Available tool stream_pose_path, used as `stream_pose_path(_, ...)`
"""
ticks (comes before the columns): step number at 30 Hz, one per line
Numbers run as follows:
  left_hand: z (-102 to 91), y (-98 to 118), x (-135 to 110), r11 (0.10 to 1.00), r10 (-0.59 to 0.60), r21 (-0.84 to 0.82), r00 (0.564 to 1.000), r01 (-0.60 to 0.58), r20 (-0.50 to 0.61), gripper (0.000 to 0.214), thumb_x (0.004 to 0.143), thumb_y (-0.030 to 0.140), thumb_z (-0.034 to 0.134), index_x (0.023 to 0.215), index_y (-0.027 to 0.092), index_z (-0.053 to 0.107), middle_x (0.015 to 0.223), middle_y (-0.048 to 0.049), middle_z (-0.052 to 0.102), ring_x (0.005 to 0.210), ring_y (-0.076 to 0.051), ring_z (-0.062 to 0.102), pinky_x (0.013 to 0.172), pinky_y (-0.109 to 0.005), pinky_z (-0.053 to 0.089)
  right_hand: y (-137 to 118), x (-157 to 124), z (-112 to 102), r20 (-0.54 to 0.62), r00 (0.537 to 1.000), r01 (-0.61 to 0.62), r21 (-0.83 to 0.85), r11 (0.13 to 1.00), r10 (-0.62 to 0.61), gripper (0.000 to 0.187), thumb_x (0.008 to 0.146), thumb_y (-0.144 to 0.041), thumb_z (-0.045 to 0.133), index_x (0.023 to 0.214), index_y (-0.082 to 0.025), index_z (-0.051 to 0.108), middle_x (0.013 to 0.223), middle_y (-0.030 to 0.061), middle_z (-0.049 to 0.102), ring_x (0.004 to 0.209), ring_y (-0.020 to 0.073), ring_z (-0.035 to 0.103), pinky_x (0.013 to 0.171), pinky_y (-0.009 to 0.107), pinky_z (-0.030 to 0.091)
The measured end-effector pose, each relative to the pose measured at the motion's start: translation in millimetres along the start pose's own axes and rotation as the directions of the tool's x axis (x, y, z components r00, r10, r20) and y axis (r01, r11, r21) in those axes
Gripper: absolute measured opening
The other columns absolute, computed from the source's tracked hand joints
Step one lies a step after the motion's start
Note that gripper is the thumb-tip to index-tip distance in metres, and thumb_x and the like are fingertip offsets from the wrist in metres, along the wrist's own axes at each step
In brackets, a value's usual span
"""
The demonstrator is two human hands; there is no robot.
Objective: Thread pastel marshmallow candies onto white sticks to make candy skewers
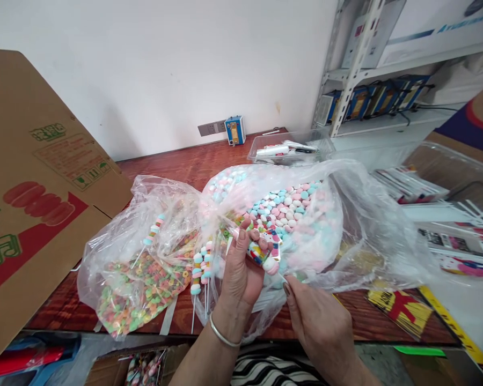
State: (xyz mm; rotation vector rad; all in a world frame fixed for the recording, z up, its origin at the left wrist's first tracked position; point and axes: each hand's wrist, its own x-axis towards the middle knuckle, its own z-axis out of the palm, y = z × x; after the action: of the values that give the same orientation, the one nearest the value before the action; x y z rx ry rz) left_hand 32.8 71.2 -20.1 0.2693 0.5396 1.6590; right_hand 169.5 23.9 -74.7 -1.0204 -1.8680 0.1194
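My left hand (243,273), with a bangle at the wrist, is closed round a marshmallow skewer (271,266). A colourful printed wrapper shows between its fingers, and the skewer's far end is partly hidden. My right hand (322,319) pinches the white stick of the same skewer at its lower end. Just behind them lies a big clear bag of pink, white and blue marshmallows (292,206). To the left is a bag of coloured cereal rings (140,289). Several finished-looking skewers (201,268) rest beside my left hand, and a single skewer (154,229) lies on the cereal bag.
A cardboard box (36,177) stands at the left. Behind the bags are a clear plastic tray (326,145) and a blue device (235,130). Printed cards (454,241) and white sticks lie right, near a metal shelf (354,69). An open carton (108,370) of skewers is below the table edge.
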Motion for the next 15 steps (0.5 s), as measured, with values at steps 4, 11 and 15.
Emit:
stream_pose_path(4, -2.5, 0, -2, 0.999, -0.035, -0.038, 0.998, 0.037, 0.055, 0.031, 0.074, 0.031, 0.080, 0.098, 0.017, 0.066, 0.063, 0.0077, 0.051, 0.054, -0.005, 0.050, 0.069, -0.023, 0.053, -12, 3, -2, 0.460, 0.786, -0.619, 0.566, 0.545, 0.413, 0.027, 0.098, -0.038, 0.046, 0.089, -0.019, 0.064, 0.046, -0.0056, 0.048, 0.036, 0.0098, 0.039, 0.038, 0.021, 0.030)
stream_pose_path(11, -5.6, -17, -10, 0.980, -0.197, -0.009, 0.976, 0.199, 0.091, 0.026, 0.076, 0.038, 0.078, 0.083, 0.017, 0.065, 0.049, 0.0114, 0.044, 0.040, -0.001, 0.042, 0.075, -0.023, 0.053, -25, 9, 5, 0.792, 0.517, -0.755, 0.601, -0.263, 0.325, 0.031, 0.091, -0.048, 0.056, 0.078, -0.020, 0.055, 0.037, -0.0149, 0.024, 0.029, 0.0033, 0.013, 0.033, 0.018, 0.021)
stream_pose_path(15, -6.4, -18, -10, 0.971, -0.206, 0.128, 0.978, 0.202, 0.017, 0.033, 0.078, 0.043, 0.075, 0.093, 0.015, 0.066, 0.062, 0.0029, 0.061, 0.068, -0.012, 0.065, 0.082, -0.030, 0.053, -17, 10, 5, 0.613, 0.603, -0.760, 0.636, 0.133, 0.510, 0.035, 0.088, -0.052, 0.062, 0.080, -0.018, 0.056, 0.046, -0.0096, 0.039, 0.040, 0.0046, 0.029, 0.039, 0.017, 0.020)
